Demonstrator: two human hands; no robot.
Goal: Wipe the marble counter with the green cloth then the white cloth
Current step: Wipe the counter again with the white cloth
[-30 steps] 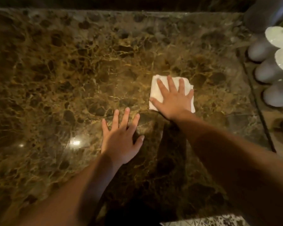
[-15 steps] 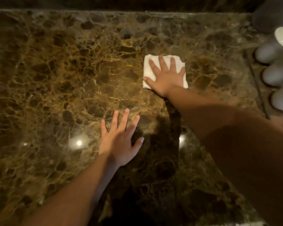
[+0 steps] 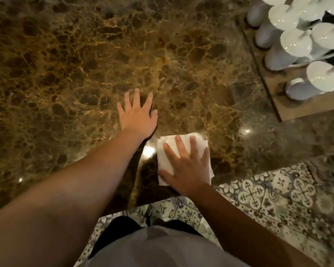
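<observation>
The brown marble counter (image 3: 69, 70) fills most of the view. A folded white cloth (image 3: 165, 160) lies flat near the counter's front edge. My right hand (image 3: 187, 166) presses down on it with fingers spread, covering most of its right side. My left hand (image 3: 138, 114) rests flat on the bare marble just beyond and to the left of the cloth, fingers apart, holding nothing. No green cloth is visible.
Several white cups (image 3: 295, 43) stand upside down on a wooden tray (image 3: 305, 106) at the right of the counter. Patterned floor tiles (image 3: 278, 193) show below the counter's front edge, with my legs and light shirt at the bottom.
My right hand has pulled the white cloth from the far middle of the counter back to the front edge. The view has tilted down, showing the floor. My left hand stays flat.
</observation>
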